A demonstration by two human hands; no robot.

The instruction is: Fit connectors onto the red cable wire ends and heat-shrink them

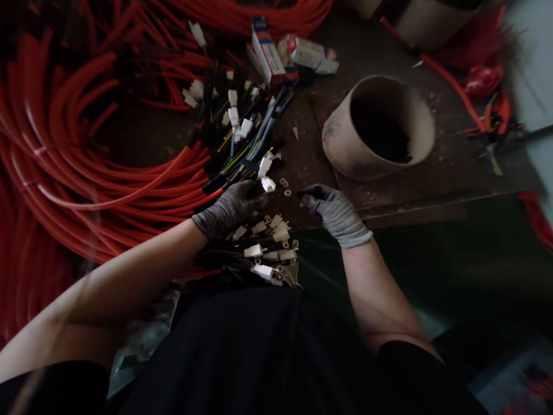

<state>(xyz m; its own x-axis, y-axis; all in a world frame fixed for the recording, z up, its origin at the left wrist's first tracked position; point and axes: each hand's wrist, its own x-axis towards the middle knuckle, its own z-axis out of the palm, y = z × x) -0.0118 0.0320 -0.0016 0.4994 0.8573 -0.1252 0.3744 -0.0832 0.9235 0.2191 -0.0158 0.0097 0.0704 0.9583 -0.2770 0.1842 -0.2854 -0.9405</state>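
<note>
My left hand (227,208), in a grey glove, is closed around dark wire ends just below a white connector (268,184). Red cables (173,173) run in from the left to black sleeves and thin coloured wires. My right hand (332,210), also gloved, has its fingertips pinched together at the table's front edge; whatever they hold is too small and dark to name. Between the hands lie small metal rings (287,192). More white connectors (262,271) with ring terminals hang in front of my body, under my left hand.
A round cardboard tub (337,144) with a dark inside stands beyond my right hand. Small printed boxes (268,57) lie at the back. Large coils of red cable (38,144) fill the left. Red and orange wires (496,115) lie at the right.
</note>
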